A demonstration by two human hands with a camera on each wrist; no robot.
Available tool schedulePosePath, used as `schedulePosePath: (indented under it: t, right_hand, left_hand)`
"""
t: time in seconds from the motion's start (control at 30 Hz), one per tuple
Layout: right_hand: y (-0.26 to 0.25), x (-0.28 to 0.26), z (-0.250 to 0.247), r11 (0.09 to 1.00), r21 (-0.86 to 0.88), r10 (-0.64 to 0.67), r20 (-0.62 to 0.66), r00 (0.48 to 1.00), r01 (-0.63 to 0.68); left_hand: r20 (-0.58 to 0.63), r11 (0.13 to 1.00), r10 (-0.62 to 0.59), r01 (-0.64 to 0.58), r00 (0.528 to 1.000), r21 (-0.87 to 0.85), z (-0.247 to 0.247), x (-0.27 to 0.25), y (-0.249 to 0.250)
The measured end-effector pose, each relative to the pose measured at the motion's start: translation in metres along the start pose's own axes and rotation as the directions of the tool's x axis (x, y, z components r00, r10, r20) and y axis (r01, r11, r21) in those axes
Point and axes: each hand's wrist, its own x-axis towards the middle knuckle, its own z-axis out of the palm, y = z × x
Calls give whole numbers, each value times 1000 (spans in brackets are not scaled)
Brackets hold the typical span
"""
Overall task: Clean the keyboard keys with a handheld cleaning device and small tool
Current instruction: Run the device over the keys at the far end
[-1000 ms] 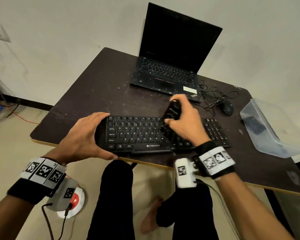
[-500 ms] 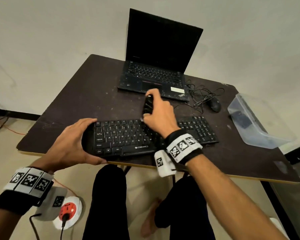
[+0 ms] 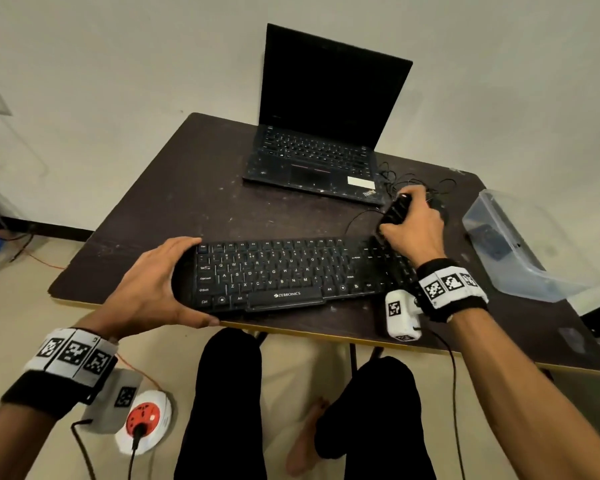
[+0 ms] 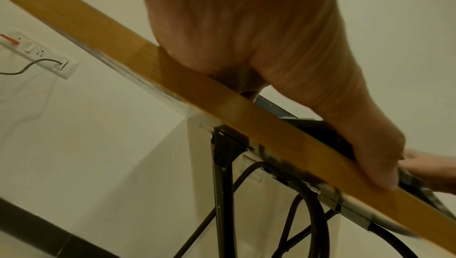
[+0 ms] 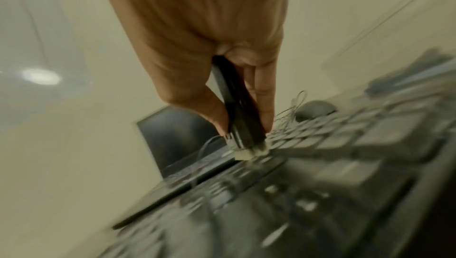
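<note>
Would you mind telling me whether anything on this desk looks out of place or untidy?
Mostly minor things: the mouse cable lies in a loose tangle beside the laptop, and the dark tabletop is speckled with pale dust. The keyboard lies slightly askew, close to the table's front edge.

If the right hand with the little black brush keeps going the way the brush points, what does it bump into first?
Most likely the keyboard. The right hand aims the brush down at the keys, its pale bristle tip about touching them, though blur hides exact contact.
</note>
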Motion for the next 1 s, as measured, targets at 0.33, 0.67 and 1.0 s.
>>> schedulePosePath:
  t: [0.33,0.67,1.0]
  right_hand:
    - [-156,-185,82,860,289,-496,287,819,420]
    - [-46,-139,20,969,106,-242,196,950,225]
    - [91,-27,-57,988,1,156,-91,983,-157]
  left_hand:
    - [-81,998,62,-60,995,21,3,0,5]
    - [-23,999,36,-36,999,0,0,-1,-1]
    - [-16,999,41,-41,999,6,1,2,-4]
